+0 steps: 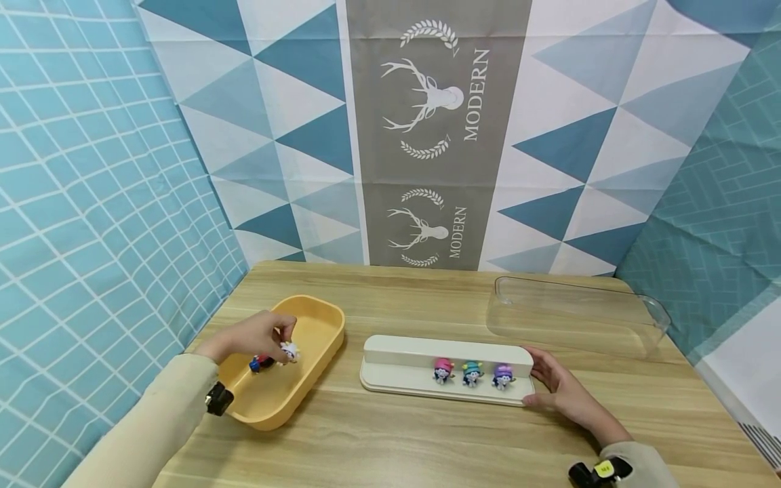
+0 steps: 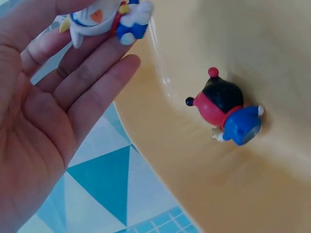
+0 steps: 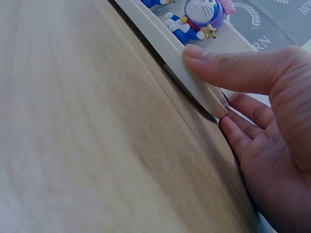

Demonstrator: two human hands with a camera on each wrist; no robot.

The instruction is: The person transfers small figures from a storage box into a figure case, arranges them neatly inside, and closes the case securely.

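My left hand [image 1: 264, 337] pinches a small cat-like figurine with a white hood [image 1: 289, 352] between thumb and fingers, over the yellow tray [image 1: 330, 332]. In the left wrist view, that figurine [image 2: 131, 22] shows a blue-and-white body. Another figurine [image 2: 226, 109], with a red-and-black hood and blue body, lies in the tray. My right hand [image 1: 564, 390] grips the right end of a white stepped display stand [image 1: 396, 383], its thumb on the front rim. Three figurines stand in a row on it: pink-hooded [image 1: 443, 371], teal-hooded [image 1: 472, 373] and purple-hooded [image 1: 503, 377].
A clear plastic cover [image 1: 579, 315] sits on the wooden table [image 1: 390, 440] at the back right. Patterned cloth [image 1: 427, 135] hangs behind the table, with blue tiled cloth [image 1: 91, 169] along the left side.
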